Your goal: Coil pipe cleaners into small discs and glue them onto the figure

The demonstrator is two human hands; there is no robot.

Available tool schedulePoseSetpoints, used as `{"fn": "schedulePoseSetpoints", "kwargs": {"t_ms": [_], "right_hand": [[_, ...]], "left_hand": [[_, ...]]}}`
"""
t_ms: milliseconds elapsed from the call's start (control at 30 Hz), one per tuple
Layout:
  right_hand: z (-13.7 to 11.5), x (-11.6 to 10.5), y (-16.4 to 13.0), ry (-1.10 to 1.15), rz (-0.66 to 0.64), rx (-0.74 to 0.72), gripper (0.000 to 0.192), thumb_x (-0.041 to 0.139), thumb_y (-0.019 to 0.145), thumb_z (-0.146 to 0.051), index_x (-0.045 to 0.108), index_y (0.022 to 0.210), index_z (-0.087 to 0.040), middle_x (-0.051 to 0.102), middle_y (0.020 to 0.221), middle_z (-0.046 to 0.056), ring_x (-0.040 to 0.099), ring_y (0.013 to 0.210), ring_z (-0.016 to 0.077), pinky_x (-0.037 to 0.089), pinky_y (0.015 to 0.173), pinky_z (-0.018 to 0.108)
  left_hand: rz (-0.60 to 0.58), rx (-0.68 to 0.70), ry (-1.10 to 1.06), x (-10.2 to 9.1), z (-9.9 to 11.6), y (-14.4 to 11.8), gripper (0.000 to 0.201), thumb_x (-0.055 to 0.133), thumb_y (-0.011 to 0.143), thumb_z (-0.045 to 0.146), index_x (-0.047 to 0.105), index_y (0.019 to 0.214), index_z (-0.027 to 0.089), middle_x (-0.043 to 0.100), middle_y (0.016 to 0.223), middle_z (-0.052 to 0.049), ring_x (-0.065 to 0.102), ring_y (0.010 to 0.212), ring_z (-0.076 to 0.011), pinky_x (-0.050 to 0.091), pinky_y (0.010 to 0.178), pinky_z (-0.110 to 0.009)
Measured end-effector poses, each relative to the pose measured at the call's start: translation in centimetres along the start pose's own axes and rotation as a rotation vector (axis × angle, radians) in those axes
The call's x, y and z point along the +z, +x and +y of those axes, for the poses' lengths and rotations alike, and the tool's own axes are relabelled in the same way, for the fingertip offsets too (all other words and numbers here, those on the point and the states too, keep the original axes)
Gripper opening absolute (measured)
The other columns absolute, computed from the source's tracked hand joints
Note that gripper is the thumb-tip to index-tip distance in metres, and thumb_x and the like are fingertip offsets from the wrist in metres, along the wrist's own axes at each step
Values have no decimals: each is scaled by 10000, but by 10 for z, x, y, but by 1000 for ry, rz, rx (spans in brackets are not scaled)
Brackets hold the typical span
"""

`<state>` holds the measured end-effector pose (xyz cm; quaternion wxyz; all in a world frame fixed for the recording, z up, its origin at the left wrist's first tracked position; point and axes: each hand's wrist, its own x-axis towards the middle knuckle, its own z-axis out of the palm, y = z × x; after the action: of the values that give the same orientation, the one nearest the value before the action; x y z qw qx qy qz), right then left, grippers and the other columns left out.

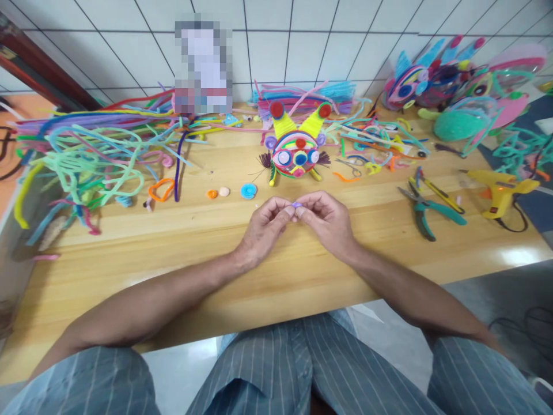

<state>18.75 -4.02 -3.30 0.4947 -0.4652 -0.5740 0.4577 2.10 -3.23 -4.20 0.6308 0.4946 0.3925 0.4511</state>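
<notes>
Purple bit (295,204) of pipe cleaner — tiny, can't make out its exact shape — sits pinched between both sets of fingertips, just above the wooden table (181,259). Left hand (263,227) has thumb and forefinger closed on it from one side, right hand (328,222) does the same from the other, so the two hands meet knuckle to knuckle.

Just beyond the fingers lie a blue coiled disc (248,191), a pale one (223,191) and an orange one (211,193). Further out stands a colourful pipe-cleaner creature (296,151) with yellow ears. Off past the right hand are teal-handled pliers (425,210) and a yellow glue gun (501,190) — past the left, a big tangle of loose pipe cleaners (95,155).
</notes>
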Motion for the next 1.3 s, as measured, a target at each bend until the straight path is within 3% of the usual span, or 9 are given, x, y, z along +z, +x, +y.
{"fn": "schedulePoseSetpoints", "kwargs": {"t_ms": [167, 333, 467, 567, 733, 900, 1100, 1300], "right_hand": [[1, -8, 4, -99, -39, -2, 137, 748, 879, -334, 693, 911, -212, 737, 822, 12, 679, 738, 146, 559, 720, 292], [-3, -21, 10, -233, -227, 30, 77, 733, 852, -281, 719, 879, -211, 757, 793, 9, 679, 708, 151, 534, 665, 276], [-7, -26, 12, -326, -297, 22, 44, 714, 848, -248, 733, 856, -208, 756, 772, 0, 664, 685, 145, 514, 650, 271], [-6, -26, 12, -313, -299, 33, 57, 713, 854, -251, 741, 864, -202, 759, 784, 4, 670, 703, 147, 516, 672, 276], [1, -23, 15, -69, -231, 110, 195, 748, 856, -330, 729, 1003, -203, 778, 909, 27, 706, 795, 157, 560, 741, 292], [3, -19, 14, -25, -190, 108, 190, 774, 851, -359, 713, 941, -203, 750, 843, 21, 679, 742, 144, 555, 715, 287], [3, -16, 12, -59, -205, 106, 127, 748, 834, -302, 708, 898, -199, 734, 811, 6, 659, 721, 136, 527, 693, 273], [9, -16, 9, -258, -201, -12, 21, 676, 817, -176, 682, 827, -194, 684, 731, -14, 601, 668, 126, 470, 641, 261]], "left_hand": [[-103, 100, 246, -13, 9, 3, 233, 651, 939, 380, 649, 846, 166, 621, 770, 6, 520, 710, -115, 435, 689, -247], [-245, 104, 445, -24, 15, 5, 207, 599, 939, 327, 649, 831, 157, 572, 710, 24, 478, 668, -111, 385, 642, -244], [-306, 86, 488, -26, 14, 5, 220, 594, 932, 322, 656, 807, 153, 540, 676, 31, 452, 640, -105, 364, 624, -243], [-303, 34, 419, -25, 11, 7, 228, 611, 918, 339, 656, 796, 152, 555, 676, 27, 462, 639, -104, 362, 621, -242], [-180, -93, 193, -25, 6, 11, 251, 685, 882, 392, 631, 798, 162, 587, 685, 28, 410, 559, -79, 339, 559, -231], [-167, -110, 133, -24, 2, 11, 293, 718, 875, 448, 646, 840, 167, 586, 701, 29, 390, 531, -71, 321, 522, -227], [-190, -21, 252, -23, 7, 9, 289, 678, 897, 432, 635, 811, 160, 580, 700, 25, 445, 600, -89, 362, 579, -231], [-200, 86, 455, -22, 7, 7, 199, 638, 899, 323, 630, 791, 156, 585, 686, 23, 473, 631, -99, 365, 598, -232]]}}
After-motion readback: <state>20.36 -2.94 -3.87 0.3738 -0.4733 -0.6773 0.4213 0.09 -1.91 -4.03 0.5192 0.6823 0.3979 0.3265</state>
